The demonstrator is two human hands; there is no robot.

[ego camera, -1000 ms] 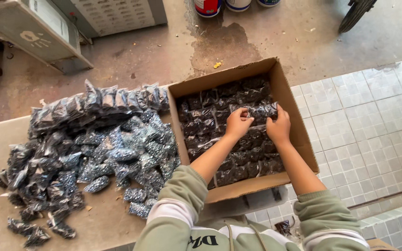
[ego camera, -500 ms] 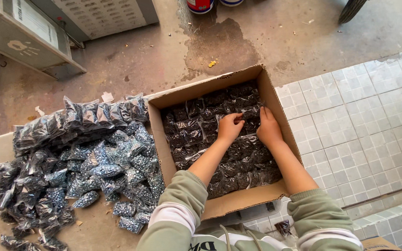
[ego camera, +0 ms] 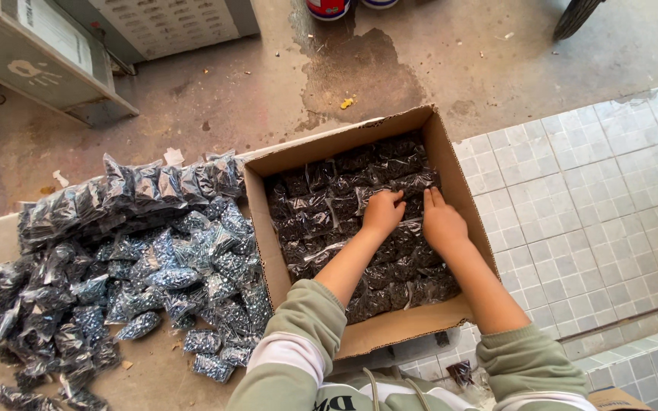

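Note:
An open cardboard box [ego camera: 264, 228] sits in front of me, filled with several small clear plastic bags of dark pieces [ego camera: 321, 209]. My left hand [ego camera: 384, 213] and my right hand [ego camera: 442, 222] lie side by side inside the box, palms down, pressing on the bags near the far right corner. Fingers of both hands rest on the bags; neither hand lifts one. To the left of the box a large heap of the same kind of bags [ego camera: 123, 259] is spread over the table top [ego camera: 154, 373].
A grey metal cabinet [ego camera: 39, 53] lies on the concrete floor at top left. Red and white cans [ego camera: 329, 7] stand at the top edge, a tyre [ego camera: 576, 15] at top right. Pale tiled flooring [ego camera: 588, 190] stretches to the right.
My hands slid slightly toward me and lower in the box, staying on the bags. The camera view shifted, so the box and heap sit lower left in the picture.

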